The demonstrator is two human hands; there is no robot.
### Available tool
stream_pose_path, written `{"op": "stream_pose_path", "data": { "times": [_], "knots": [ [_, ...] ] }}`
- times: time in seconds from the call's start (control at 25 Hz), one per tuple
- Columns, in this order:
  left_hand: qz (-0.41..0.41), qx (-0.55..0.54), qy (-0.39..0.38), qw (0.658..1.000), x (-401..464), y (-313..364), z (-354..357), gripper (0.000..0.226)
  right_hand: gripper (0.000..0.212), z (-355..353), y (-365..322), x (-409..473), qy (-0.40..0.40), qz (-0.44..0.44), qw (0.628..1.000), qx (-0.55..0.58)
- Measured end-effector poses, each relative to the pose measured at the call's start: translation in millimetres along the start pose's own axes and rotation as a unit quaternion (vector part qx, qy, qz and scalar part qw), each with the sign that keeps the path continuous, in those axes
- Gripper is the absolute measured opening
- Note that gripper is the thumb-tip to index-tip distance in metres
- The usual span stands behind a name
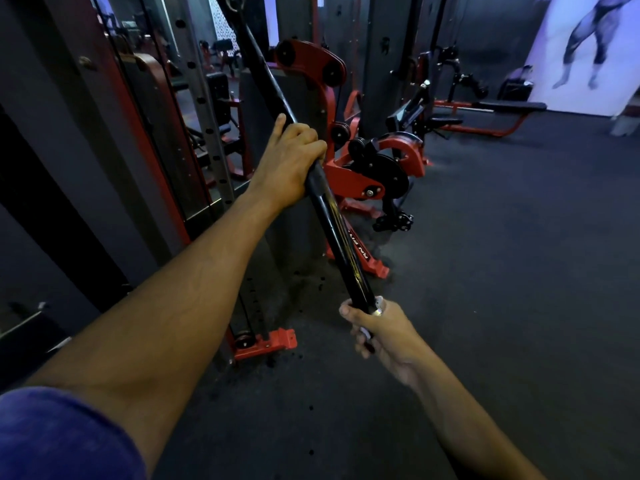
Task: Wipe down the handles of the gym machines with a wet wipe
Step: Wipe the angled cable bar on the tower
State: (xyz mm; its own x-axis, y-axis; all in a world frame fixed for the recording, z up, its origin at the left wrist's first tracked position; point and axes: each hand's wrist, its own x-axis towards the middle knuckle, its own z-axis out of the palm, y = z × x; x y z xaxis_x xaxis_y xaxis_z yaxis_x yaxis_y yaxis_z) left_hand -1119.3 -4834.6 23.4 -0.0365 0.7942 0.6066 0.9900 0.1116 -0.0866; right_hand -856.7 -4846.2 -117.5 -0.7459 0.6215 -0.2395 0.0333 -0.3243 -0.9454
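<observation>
A long black bar handle (341,242) hangs slanted from a cable at the top of the view down toward me. My left hand (289,161) grips the bar around its middle, fingers curled round it. My right hand (375,329) grips the bar's lower end, and bits of a white wet wipe (379,303) show between its fingers and the bar. Most of the wipe is hidden inside that hand.
A tall grey and red cable machine frame (194,133) stands close on the left, its red foot (273,341) on the dark rubber floor. Red pulley machines (367,171) stand behind the bar. A bench (498,107) and a wall poster (588,46) lie far right.
</observation>
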Motion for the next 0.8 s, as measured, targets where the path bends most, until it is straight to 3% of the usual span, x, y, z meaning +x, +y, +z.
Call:
{"op": "stream_pose_path", "data": {
  "times": [0.08, 0.2, 0.32, 0.4, 0.52, 0.6, 0.68, 0.72, 0.8],
  "knots": [
    [-0.001, -0.005, 0.011, 1.000, -2, -1, 0, 0.013, 0.015, 1, 1, -2, 0.028, -0.015, 0.998, -0.052],
    [0.001, -0.002, 0.008, 1.000, 0, 0, 1, 0.014, 0.017, 7, 12, -1, 0.152, -0.151, 0.958, -0.192],
    [-0.001, 0.008, -0.011, 1.000, 4, 1, 0, 0.012, 0.048, 11, 33, -14, 0.190, -0.239, 0.906, -0.292],
    [-0.003, 0.015, -0.018, 1.000, 3, 0, -1, 0.012, 0.055, 14, 44, -27, 0.186, -0.257, 0.904, -0.287],
    [0.001, 0.019, -0.014, 1.000, 0, -2, -1, 0.013, 0.045, 17, 55, -36, 0.218, -0.293, 0.900, -0.240],
    [0.002, 0.015, -0.011, 1.000, -2, -3, -1, 0.011, 0.039, 22, 54, -36, 0.238, -0.265, 0.918, -0.174],
    [0.003, 0.015, -0.011, 1.000, -4, -5, -2, 0.010, 0.028, 29, 43, -33, 0.213, -0.152, 0.965, 0.036],
    [0.004, 0.016, -0.011, 1.000, -5, -6, -2, 0.010, 0.024, 31, 35, -31, 0.176, -0.083, 0.967, 0.166],
    [0.005, 0.018, -0.010, 1.000, -6, -7, -2, 0.009, 0.025, 26, 19, -26, 0.120, 0.019, 0.934, 0.336]
  ]
}}
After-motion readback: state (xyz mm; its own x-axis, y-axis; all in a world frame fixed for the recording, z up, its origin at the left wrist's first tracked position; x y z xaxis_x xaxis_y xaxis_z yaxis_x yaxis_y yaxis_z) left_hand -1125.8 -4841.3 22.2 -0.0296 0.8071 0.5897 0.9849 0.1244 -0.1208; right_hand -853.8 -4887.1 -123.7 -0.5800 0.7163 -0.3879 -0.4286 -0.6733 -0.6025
